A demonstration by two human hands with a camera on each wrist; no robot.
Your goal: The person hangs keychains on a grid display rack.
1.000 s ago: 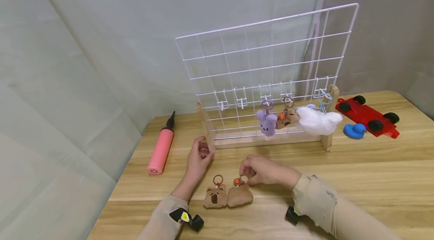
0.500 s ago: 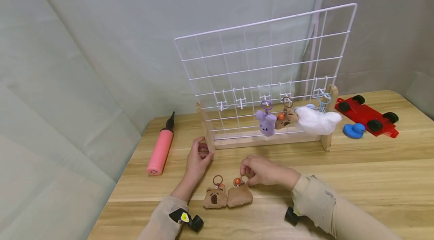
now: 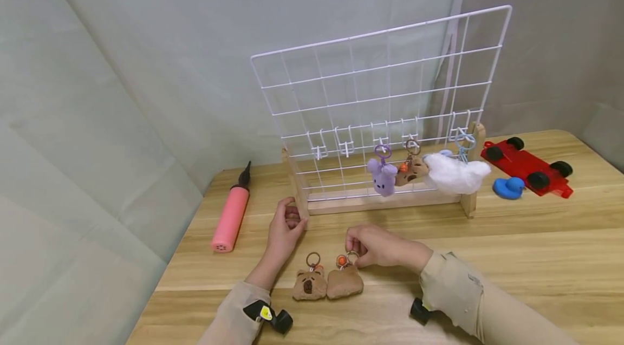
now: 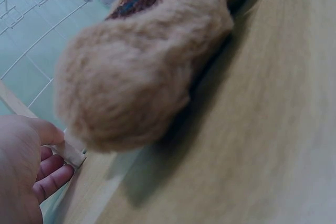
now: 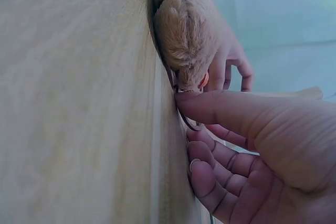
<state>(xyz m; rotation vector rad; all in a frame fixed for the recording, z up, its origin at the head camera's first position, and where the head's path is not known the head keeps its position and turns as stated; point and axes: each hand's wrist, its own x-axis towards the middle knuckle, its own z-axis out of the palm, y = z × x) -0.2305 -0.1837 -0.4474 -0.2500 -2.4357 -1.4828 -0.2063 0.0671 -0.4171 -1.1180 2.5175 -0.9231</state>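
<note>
Two brown plush keychains lie side by side on the table: the left one (image 3: 310, 284) shows its bear-like face, the right one (image 3: 345, 282) its plain back with an orange bell (image 3: 342, 261). My right hand (image 3: 377, 245) pinches the metal ring of the right keychain between thumb and fingers; in the right wrist view the thumb (image 5: 210, 107) lies over the ring (image 5: 186, 121). At the wire grid rack, my left hand (image 3: 285, 226) holds the left wooden foot (image 3: 302, 205), its thumb on the near end. A plush body (image 4: 131, 77) fills much of the left wrist view.
On the white grid rack (image 3: 390, 66), hooks carry a purple plush (image 3: 383, 177), a brown plush (image 3: 411, 170) and a white fluffy plush (image 3: 455, 174). A pink pump (image 3: 231, 219) lies left; a blue duck (image 3: 509, 188) and red toy car (image 3: 528, 166) lie right.
The ring at my right fingertips now shows more clearly as a raised loop. Both hands and the plush keychains have hardly moved.
</note>
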